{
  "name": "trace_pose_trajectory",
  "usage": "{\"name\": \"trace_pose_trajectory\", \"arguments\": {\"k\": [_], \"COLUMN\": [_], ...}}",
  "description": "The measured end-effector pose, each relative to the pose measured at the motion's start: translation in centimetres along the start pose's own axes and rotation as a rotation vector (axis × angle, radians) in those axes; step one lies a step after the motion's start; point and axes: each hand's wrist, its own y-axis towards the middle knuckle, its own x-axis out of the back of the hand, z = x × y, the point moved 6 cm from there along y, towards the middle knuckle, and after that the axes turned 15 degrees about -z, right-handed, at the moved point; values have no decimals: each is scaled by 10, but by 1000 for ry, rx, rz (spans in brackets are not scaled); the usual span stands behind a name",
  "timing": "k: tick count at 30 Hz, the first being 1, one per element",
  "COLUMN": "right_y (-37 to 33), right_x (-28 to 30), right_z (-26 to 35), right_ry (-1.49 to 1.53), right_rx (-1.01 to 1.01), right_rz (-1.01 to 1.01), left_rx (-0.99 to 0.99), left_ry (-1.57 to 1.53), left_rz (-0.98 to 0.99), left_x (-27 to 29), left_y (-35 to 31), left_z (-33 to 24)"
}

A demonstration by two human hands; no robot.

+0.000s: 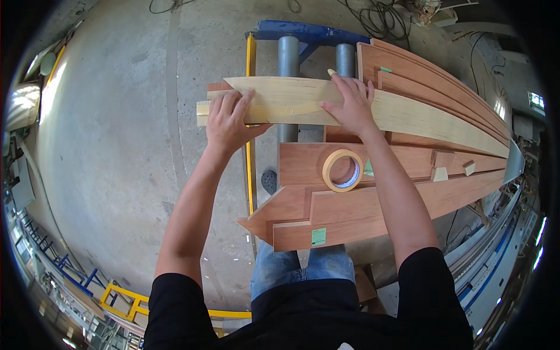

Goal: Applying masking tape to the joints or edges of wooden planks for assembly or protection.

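Evidently, both hands act as soft weights. The left hand (226,123) is half open, its bent fingers resting on the face and its thumb spread toward the near edge; the right hand (354,108) is open wider, thumb apart from fingers, and neither seems to wrap around anything. Under them lies the long pale wooden board (297,87), crossing above the metal rollers (289,58), which probably carry its weight while the palms steady it. A glossy yellowish tape strip (286,111) runs along its grain, and the right thumb is near the strip's end, perhaps to press it flat. Nearer the body, a roll of masking tape (329,172) lies flat, within easy reach, on reddish plywood boards (297,163), smooth, straight-edged, one cut to a point. Farther out are a painted yellow rail (251,181), a blue steel beam (309,29) and the rough grey concrete floor (128,146).
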Motion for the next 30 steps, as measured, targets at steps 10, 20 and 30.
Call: {"name": "trace_pose_trajectory", "arguments": {"k": [10,20,30], "right_y": [2,1,2], "right_x": [-1,-3,-4], "right_z": [2,-5,3], "right_ry": [-12,14,-79], "right_rx": [-16,-57,-62], "right_rz": [-19,27,66], "left_rx": [76,898,1462], "left_ry": [2,82,-620], "left_rz": [3,-154,-367], "left_x": [5,38,9], "left_y": [3,-45,-76], "left_z": [-3,62,70]}}
